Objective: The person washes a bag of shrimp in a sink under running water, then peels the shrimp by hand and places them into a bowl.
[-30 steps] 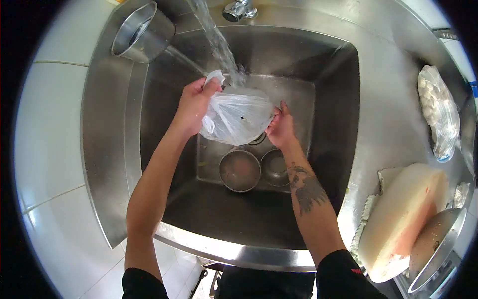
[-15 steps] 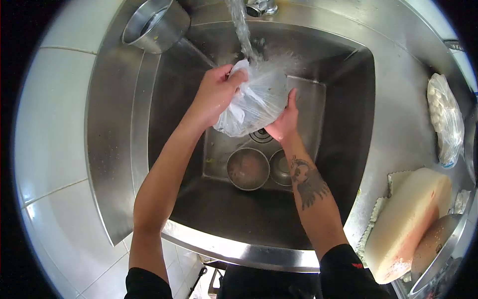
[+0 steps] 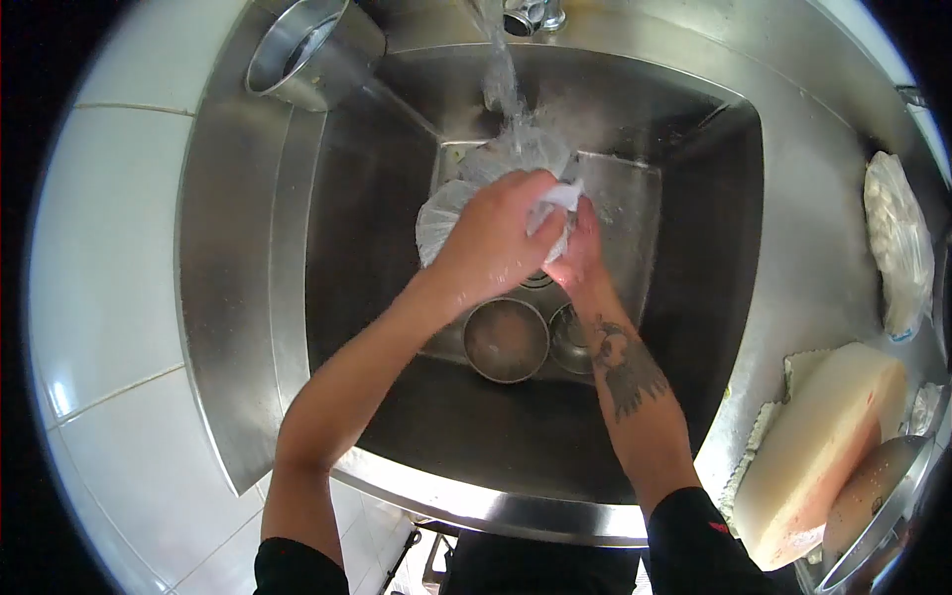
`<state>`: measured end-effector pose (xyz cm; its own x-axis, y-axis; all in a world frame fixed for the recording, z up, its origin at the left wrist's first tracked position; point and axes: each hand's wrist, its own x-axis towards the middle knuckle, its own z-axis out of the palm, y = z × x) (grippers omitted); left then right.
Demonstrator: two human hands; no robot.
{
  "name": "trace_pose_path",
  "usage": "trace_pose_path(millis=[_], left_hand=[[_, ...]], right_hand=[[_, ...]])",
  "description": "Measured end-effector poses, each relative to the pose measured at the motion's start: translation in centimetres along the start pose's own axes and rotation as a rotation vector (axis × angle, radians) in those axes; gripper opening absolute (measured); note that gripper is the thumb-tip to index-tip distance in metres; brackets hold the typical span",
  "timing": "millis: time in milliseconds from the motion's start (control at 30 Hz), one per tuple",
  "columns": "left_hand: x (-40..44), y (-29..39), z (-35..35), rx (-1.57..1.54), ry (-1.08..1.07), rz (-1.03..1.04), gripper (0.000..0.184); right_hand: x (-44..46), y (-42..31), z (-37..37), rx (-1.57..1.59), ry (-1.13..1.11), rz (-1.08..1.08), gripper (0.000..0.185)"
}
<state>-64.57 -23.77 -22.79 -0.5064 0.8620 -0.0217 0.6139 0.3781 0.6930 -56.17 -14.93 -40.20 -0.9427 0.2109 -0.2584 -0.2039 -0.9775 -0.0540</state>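
A wet, translucent plastic bag (image 3: 443, 220) is held over the steel sink (image 3: 476, 426), and water (image 3: 504, 84) runs onto its far side. My left hand (image 3: 504, 230) lies across the bag with thumb and fingers closed on its bunched white top. Partly hidden behind it, my right hand (image 3: 583, 248) supports the bag's right side; its fingers are mostly covered. What the bag contains cannot be made out.
Two round metal bowls (image 3: 506, 340) (image 3: 572, 339) sit on the sink floor. A metal pot (image 3: 315, 55) stands at the back left, near the faucet (image 3: 535, 15). On the right counter are a filled plastic bag (image 3: 897, 243), a thick pale block (image 3: 818, 451) and a metal bowl (image 3: 883, 516).
My left hand has moved right across the bag, toward my right hand, carrying the bunched top with it. The bag has turned beneath the water. The camera view has shifted slightly.
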Motion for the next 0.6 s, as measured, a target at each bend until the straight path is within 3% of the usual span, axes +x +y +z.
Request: trace_pose_path(millis=[67, 133, 167, 267, 300, 333, 367, 400, 500, 600], left_hand=[[-1.2, 1.4, 0.1, -0.008, -0.060, 0.061, 0.034], [-3.1, 2.8, 0.6, 0.055, -0.086, 0.154, 0.037], [-4.5, 3.4, 1.4, 0.122, -0.082, 0.216, 0.038], [-6.7, 5.6, 0.7, 0.234, -0.088, 0.296, 0.040], [-7.0, 6.1, 0.1, 0.254, -0.095, 0.308, 0.040], [-7.5, 6.0, -0.4, 0.264, -0.011, 0.227, 0.043], [-8.1, 5.7, -1.1, 0.272, 0.073, 0.146, 0.046], [-8.4, 5.3, -1.9, 0.280, 0.159, 0.063, 0.049], [-9.0, 1.6, -1.8, -0.680, 0.346, -0.604, 0.067], [-8.2, -1.8, -2.7, -1.299, 0.285, -1.124, 0.084]], right_hand=[[-1.0, 0.4, -2.3, 0.092, -0.149, -0.010, 0.043], [-0.8, 1.1, -4.3, -0.072, -0.038, -0.189, 0.038], [0.4, 2.1, -9.0, -0.288, 0.057, -0.314, 0.039], [2.4, 2.3, -14.8, -0.169, 0.090, -0.193, 0.043], [1.7, 1.7, -12.3, -0.027, 0.118, -0.170, 0.044], [0.4, 0.9, -7.5, 0.114, 0.146, -0.146, 0.045], [-1.6, -0.3, -1.0, 0.046, 0.169, -0.256, 0.047], [-1.8, -0.7, -1.0, 0.023, 0.214, -0.274, 0.047], [-2.5, -2.9, -1.1, -0.170, 0.269, -0.348, 0.049], [-3.7, -5.0, -1.7, -0.463, 0.226, -0.424, 0.048]])
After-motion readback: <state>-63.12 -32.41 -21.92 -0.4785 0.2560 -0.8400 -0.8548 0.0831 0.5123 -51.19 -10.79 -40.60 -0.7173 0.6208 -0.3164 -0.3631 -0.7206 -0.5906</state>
